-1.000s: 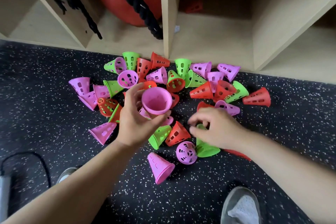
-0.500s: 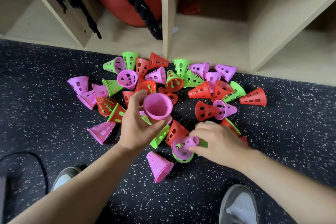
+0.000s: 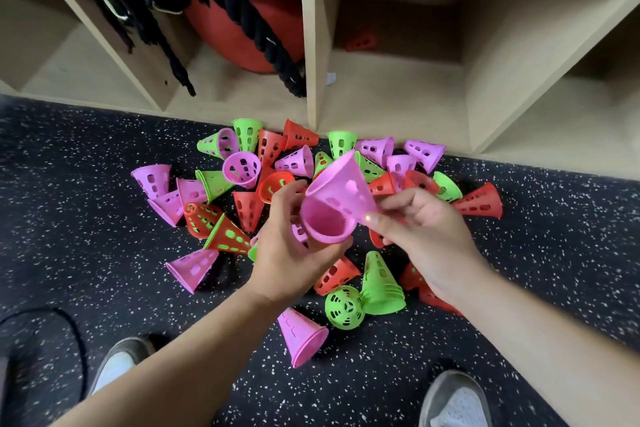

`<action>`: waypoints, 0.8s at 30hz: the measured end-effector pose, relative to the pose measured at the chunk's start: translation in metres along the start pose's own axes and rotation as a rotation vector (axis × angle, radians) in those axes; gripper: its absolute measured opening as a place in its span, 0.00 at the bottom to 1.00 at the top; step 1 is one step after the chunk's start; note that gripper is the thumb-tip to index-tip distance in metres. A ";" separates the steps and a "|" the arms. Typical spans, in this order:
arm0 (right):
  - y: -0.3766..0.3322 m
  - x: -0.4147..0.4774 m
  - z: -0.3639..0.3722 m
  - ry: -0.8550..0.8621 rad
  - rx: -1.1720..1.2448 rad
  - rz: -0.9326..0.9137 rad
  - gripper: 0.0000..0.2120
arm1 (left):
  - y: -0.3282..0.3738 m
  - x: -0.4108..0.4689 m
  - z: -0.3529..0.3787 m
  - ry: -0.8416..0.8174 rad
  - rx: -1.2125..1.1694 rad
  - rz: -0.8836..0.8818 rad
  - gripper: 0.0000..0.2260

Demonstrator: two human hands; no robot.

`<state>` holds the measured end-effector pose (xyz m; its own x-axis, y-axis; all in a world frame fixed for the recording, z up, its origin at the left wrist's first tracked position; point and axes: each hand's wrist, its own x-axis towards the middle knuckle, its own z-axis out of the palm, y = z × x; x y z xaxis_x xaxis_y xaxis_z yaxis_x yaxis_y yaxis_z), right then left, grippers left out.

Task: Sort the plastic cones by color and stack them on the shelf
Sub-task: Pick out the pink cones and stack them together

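Several pink, green and red perforated cones lie in a heap (image 3: 249,204) on the floor in front of a wooden shelf (image 3: 391,104). My left hand (image 3: 294,250) grips a pink cone stack (image 3: 327,224) with its open mouth towards me. My right hand (image 3: 422,229) pinches another pink cone (image 3: 343,180) by its rim and holds it tilted against the top of that stack. A small stack of green cones (image 3: 379,288) stands upright below my hands, with a green cone (image 3: 344,307) on its side next to it.
A lone pink cone (image 3: 301,336) lies near my feet. A red cone (image 3: 362,42) sits deep in the middle shelf compartment. The left compartment holds a red ball (image 3: 242,28) and black rope (image 3: 263,42). My shoes (image 3: 453,402) are at the bottom edge. A black cable (image 3: 74,326) curls at left.
My right hand pulled a pink cone off the floor pile and raised it to the pink stack in my left hand. A green cone it covered now lies bare.
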<state>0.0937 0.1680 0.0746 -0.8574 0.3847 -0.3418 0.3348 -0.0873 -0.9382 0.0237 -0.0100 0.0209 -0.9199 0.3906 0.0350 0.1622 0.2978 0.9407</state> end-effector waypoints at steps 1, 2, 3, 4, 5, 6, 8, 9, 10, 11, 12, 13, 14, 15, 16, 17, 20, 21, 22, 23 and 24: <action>0.003 0.000 0.000 -0.007 -0.084 -0.024 0.14 | 0.003 0.001 0.002 -0.010 -0.039 -0.001 0.40; 0.006 0.000 0.000 -0.018 -0.160 -0.066 0.17 | 0.006 0.001 0.003 -0.016 -0.063 -0.002 0.40; 0.006 0.000 -0.001 -0.034 -0.217 -0.116 0.21 | 0.007 0.002 0.003 -0.021 -0.068 0.000 0.40; 0.006 0.001 -0.003 -0.055 -0.265 -0.175 0.27 | 0.008 0.002 0.004 -0.030 -0.062 0.005 0.40; 0.005 0.002 -0.005 -0.086 -0.317 -0.234 0.33 | 0.009 0.003 0.004 -0.038 -0.036 0.016 0.40; 0.002 0.002 -0.008 -0.125 -0.397 -0.293 0.39 | 0.009 0.003 0.003 -0.038 -0.001 0.034 0.40; -0.005 0.003 -0.012 -0.209 -0.663 -0.419 0.44 | 0.009 0.003 0.003 -0.031 0.072 0.078 0.39; -0.009 0.004 -0.012 -0.239 -0.811 -0.498 0.43 | 0.008 0.003 0.003 -0.030 0.092 0.093 0.38; -0.012 0.004 -0.012 -0.256 -0.923 -0.577 0.42 | 0.007 0.002 0.004 -0.026 0.096 0.091 0.37; -0.015 0.005 -0.012 -0.263 -0.991 -0.633 0.40 | 0.006 0.001 0.005 -0.021 0.086 0.080 0.37; -0.017 0.006 -0.011 -0.262 -1.024 -0.667 0.39 | 0.005 0.000 0.005 -0.015 0.078 0.073 0.37; -0.019 0.005 -0.011 -0.256 -1.037 -0.691 0.38 | 0.004 -0.001 0.005 -0.008 0.079 0.077 0.37; -0.018 0.005 -0.011 -0.251 -1.040 -0.709 0.36 | 0.005 -0.001 0.005 -0.007 0.092 0.091 0.36; -0.018 0.004 -0.010 -0.247 -1.028 -0.718 0.34 | 0.006 -0.002 0.006 -0.015 0.103 0.102 0.36; -0.016 0.004 -0.009 -0.239 -0.999 -0.714 0.33 | 0.006 -0.003 0.006 -0.026 0.106 0.105 0.36; -0.015 0.003 -0.009 -0.223 -0.953 -0.700 0.31 | 0.006 -0.004 0.006 -0.035 0.093 0.096 0.35; -0.014 0.001 -0.007 -0.159 -0.772 -0.614 0.29 | 0.003 -0.007 0.004 -0.027 0.070 0.068 0.35; -0.014 0.001 -0.007 -0.124 -0.708 -0.588 0.28 | 0.001 -0.007 0.003 -0.018 0.074 0.063 0.35; -0.014 0.001 -0.007 -0.077 -0.635 -0.574 0.27 | 0.000 -0.007 0.002 -0.008 0.075 0.052 0.36; -0.015 0.001 -0.006 -0.025 -0.555 -0.571 0.25 | -0.001 -0.007 0.001 0.004 0.072 0.039 0.37; -0.015 0.002 -0.005 0.012 -0.490 -0.580 0.23 | -0.003 -0.007 -0.001 0.013 0.067 0.030 0.38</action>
<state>0.0890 0.1745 0.0879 -0.9456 0.2547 0.2024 -0.0308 0.5494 -0.8350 0.0291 -0.0138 0.0185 -0.9187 0.3892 0.0677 0.2129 0.3436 0.9147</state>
